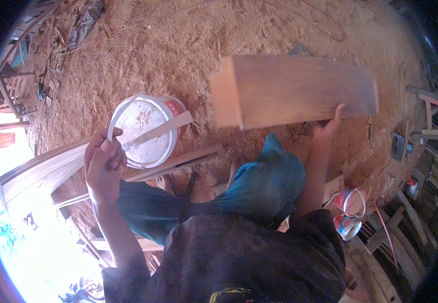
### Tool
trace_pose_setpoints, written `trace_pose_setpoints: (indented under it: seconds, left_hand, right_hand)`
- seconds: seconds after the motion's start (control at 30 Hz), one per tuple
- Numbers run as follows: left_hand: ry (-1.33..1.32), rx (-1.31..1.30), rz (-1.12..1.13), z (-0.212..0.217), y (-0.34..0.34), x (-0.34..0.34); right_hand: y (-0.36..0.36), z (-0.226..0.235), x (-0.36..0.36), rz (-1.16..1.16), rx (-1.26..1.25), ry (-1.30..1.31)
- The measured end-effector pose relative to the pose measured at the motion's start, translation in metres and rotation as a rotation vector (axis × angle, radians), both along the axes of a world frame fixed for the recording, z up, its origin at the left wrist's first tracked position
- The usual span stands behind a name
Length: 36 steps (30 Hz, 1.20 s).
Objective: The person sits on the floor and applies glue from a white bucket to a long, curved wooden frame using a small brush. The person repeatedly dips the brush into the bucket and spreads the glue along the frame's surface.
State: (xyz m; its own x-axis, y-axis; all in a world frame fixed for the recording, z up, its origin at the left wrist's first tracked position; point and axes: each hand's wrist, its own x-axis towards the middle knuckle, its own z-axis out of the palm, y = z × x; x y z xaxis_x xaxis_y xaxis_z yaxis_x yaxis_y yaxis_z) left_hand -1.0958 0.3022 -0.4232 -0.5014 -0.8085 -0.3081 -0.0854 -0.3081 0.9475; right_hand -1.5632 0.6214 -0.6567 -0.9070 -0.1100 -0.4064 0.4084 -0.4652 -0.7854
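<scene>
On the left, a white bucket [146, 113] with red on its side stands on the dirt floor, its top smeared and whitish. My left hand [105, 161] is closed on the bucket's pale handle [120, 110] at the near left rim. A flat wooden strip [161, 130] lies across the top, its whitish end close to my fingers; I cannot tell if they touch it. My right hand [330, 126] grips the near edge of a wide brown wooden board [299, 88], thumb on its face and other fingers hidden beneath. The board is raised and slightly blurred.
A long wooden piece with a slot [194, 157] lies beyond my knees. Large pale planks [47, 177] are at the left. Small containers [349, 226] and timber offcuts [385, 230] crowd the right. Tangled dark material [85, 25] lies at the far left.
</scene>
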Motion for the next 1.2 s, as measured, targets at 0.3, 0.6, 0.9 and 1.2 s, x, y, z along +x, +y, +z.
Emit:
trace_pose_setpoints:
  seconds: [0.3,0.6,0.9,1.2]
  left_hand:
    - [0.012,-0.042,-0.121,-0.003,-0.013,-0.044]
    - [0.025,0.160,-0.231,-0.054,0.007,-0.145]
    - [-0.090,0.055,-0.161,-0.179,-0.006,-0.184]
    - [-0.323,-0.236,0.086,-0.240,-0.029,-0.128]
  right_hand:
    - [0.023,-0.044,0.014,0.204,0.292,-0.287]
    - [0.084,-0.050,-0.010,0.614,0.830,-0.121]
    - [-0.090,0.049,0.065,1.040,0.906,0.859]
    - [-0.184,0.023,0.081,1.235,0.858,1.726]
